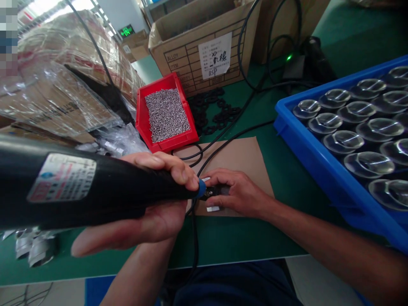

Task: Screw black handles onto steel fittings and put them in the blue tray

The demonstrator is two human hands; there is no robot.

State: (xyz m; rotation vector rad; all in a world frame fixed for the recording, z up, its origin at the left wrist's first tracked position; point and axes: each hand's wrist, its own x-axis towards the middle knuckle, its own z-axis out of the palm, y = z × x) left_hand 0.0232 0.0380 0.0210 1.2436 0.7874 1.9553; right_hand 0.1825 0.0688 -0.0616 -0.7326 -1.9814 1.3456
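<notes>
A black electric screwdriver (134, 182) with a blue ring near its tip runs in from the left edge. My left hand (159, 221) is wrapped round its body, the thumb stretched along the underside. Beside the tip, my right hand (236, 191) pinches a small dark part with a pale metal piece (213, 208) showing below it. The fingers hide most of that part, so its kind is unclear. Both hands are over a brown cardboard sheet (251, 157) on the green table. The screwdriver's tip seems to meet the part, though contact is not plain.
Behind the hands stands a red bin (140, 114) of tiny metal screws. Black rings (219, 114) lie beside it. A blue tray (306, 148) of metal caps fills the right. Black cables (229, 142) cross the table. Cardboard boxes (188, 46) stand behind; metal fittings (38, 248) lie left.
</notes>
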